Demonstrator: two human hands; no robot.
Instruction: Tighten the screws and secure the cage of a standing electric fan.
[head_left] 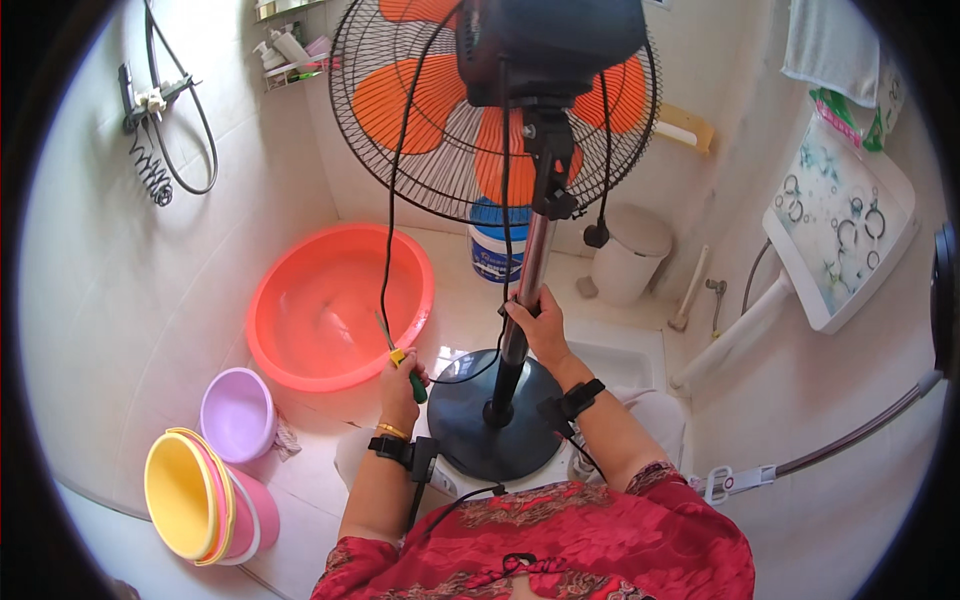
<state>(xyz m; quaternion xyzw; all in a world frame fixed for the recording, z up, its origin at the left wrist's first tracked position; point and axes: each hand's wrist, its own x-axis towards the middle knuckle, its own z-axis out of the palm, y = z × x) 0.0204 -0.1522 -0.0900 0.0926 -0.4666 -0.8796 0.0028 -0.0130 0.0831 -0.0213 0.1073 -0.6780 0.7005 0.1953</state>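
In front of me stands a floor fan with orange blades (pixel 405 105) behind a black wire guard and a dark motor housing (pixel 550 50). My right hand (pixel 542 328) is closed around its upright pole (pixel 537 255), above the round black base (pixel 470 440). My left hand (pixel 402 390) holds a screwdriver (pixel 397 356) with a yellow and green handle, its thin shaft pointing up and away from me. The fan's black cord (pixel 390 215) hangs down past the left hand. A plug (pixel 596 235) dangles at the right of the pole.
Left of the fan lies a large orange-red basin (pixel 335 375), with a purple basin (pixel 238 415) and stacked yellow and pink buckets (pixel 255 510) nearer me. Behind the fan are a blue-and-white bucket (pixel 490 260) and a white bin (pixel 630 255). A washbasin (pixel 850 230) juts from the right wall.
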